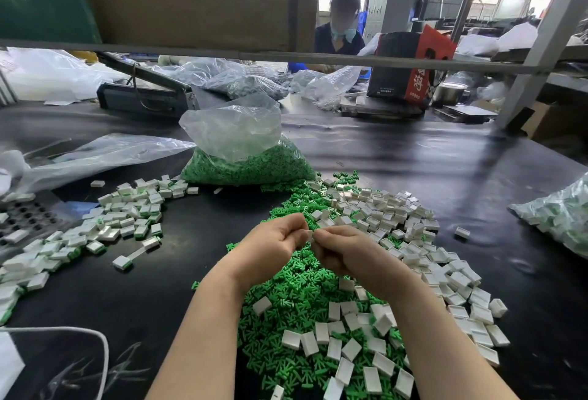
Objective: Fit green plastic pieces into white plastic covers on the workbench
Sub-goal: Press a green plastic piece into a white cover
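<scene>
1. Fingers hide most of the white cover (309,235) — green piece not discernible in the grip.
2. Left hand (273,245) and right hand (342,251) meet fingertip to fingertip, both pinching that cover above the green pieces pile (296,304) on the workbench (445,161).

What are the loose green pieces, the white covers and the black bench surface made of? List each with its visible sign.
Small green pronged pieces: likely moulded plastic, matte; uniform colour and identical shapes.
White rectangular covers: likely plastic, smooth with a slight sheen; thin walls, crisp edges.
Black workbench surface: probably a rubber or vinyl mat, semi-glossy; it reflects window light and shows ripples and scuffs.
</scene>
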{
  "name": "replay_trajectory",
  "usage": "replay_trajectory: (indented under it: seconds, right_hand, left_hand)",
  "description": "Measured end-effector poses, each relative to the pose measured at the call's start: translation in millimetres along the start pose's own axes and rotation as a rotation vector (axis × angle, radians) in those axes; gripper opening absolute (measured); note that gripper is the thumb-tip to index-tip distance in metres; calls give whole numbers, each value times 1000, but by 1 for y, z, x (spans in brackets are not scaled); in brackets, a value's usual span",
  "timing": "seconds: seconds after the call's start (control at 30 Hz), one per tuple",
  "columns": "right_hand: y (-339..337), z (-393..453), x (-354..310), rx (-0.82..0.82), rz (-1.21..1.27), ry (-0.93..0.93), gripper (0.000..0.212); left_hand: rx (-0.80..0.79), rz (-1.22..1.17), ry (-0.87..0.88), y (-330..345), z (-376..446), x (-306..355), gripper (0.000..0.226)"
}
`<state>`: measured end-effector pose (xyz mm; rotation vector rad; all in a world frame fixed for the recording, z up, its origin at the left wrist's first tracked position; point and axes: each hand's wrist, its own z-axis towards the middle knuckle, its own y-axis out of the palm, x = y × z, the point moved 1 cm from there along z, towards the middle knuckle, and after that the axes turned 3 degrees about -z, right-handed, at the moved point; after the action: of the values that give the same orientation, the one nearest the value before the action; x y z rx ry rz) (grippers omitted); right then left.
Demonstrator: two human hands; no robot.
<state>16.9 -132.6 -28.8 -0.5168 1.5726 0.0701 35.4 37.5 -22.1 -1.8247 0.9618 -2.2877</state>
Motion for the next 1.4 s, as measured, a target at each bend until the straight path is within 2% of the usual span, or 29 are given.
replay_trajectory:
  seconds: [0.17,0.3,0.43,0.7,0.93,1.23,1.4]
  right_hand:
    - [-3,-1,0,56,231,128,39]
    - [-9,0,2,82,279,61,29]
    - [-10,2,1,180,119,-60,29]
    - [-4,2,-5,206,-54,-154,22]
    - [-3,-1,-11,163,-205,-177,23]
    - [-2,-4,-8,85,-174,-102,32]
    - [-5,-5,-8,67,-304,-146,33]
  left_hand:
    - [73,99,78,2,2,-1,16]
    - [94,-34,38,-1,1,-1,20]
    - [53,-220,8,-2,-2,2,23]
    - [42,-271,-9,1,-1,6,22]
    - [29,-217,5,0,-1,4,24]
    - [-33,-144,-14,-1,-2,4,23]
    - [-41,-65,-37,0,-3,5,21]
